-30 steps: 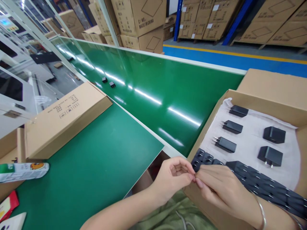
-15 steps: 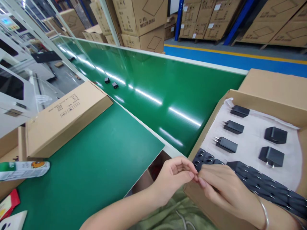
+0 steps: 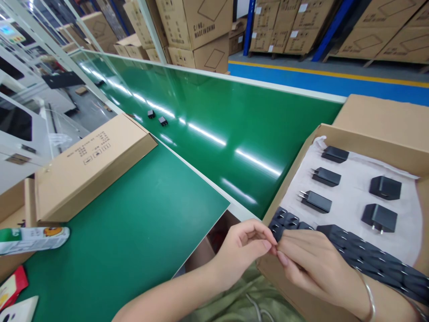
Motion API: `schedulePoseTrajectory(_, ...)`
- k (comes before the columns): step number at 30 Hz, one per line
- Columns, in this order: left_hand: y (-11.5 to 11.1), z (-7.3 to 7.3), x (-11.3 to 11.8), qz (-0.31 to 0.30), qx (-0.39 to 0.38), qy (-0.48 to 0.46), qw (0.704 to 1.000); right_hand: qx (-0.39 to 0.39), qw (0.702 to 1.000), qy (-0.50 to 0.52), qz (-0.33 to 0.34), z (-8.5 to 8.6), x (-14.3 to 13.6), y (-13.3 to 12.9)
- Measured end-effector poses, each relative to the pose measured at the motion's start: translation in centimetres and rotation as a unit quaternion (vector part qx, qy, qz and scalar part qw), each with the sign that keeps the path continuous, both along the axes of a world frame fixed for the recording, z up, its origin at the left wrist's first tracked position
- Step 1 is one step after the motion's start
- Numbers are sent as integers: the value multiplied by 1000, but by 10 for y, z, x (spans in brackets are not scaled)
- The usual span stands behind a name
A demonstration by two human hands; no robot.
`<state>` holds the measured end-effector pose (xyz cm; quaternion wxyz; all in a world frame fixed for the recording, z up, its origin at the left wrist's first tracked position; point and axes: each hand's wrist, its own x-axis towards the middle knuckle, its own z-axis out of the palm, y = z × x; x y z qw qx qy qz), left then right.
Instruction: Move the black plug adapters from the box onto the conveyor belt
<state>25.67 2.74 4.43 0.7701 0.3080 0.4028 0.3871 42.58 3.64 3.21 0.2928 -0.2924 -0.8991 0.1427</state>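
Note:
My left hand (image 3: pixel 246 250) and my right hand (image 3: pixel 308 259) meet at the fingertips, over the near left corner of an open carton (image 3: pixel 295 174). Fingers and thumbs are pinched together on both; whether anything small sits between them is hidden. Beneath and beside my right hand, black plug-in chargers (image 3: pixel 365 252) stand packed in rows with their metal prongs up. Loose on the white liner sheet (image 3: pixel 350 197) lie several more, among them a charger with prongs pointing left (image 3: pixel 317 201) and one with prongs toward me (image 3: pixel 380 218).
Two black chargers, one of them here (image 3: pixel 162 121), sit on the green conveyor belt (image 3: pixel 208 107). On the green side table (image 3: pixel 144 214) are a closed flat carton (image 3: pixel 90 156), a green-and-white packet (image 3: pixel 33 239), a red packet (image 3: pixel 15 286) and a white phone-like object (image 3: pixel 20 311). Stacked cartons (image 3: pixel 197 36) stand beyond.
The two chargers on the belt have shifted slightly toward me and to the right. My hands keep the same pinched pose, almost still.

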Motion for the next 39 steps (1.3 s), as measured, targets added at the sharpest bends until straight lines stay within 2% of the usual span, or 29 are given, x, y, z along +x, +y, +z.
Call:
schedulePoseTrajectory(10, 1, -5, 1, 0, -9, -28, 1000, -3, 1000, -5, 1, 0, 0, 0)
schedulePoseTrajectory(19, 3, -10, 4, 12, -91, -73, 993, -129, 991, 8, 22, -3, 2, 0)
schedulePoseTrajectory(30, 4, -15, 5, 19, -128, -119, 984, -246, 969, 33, 22, -4, 1, 3)
schedulePoseTrajectory(39, 1, -19, 4, 30, -93, -76, 992, -210, 977, 14, 44, -10, 4, 4)
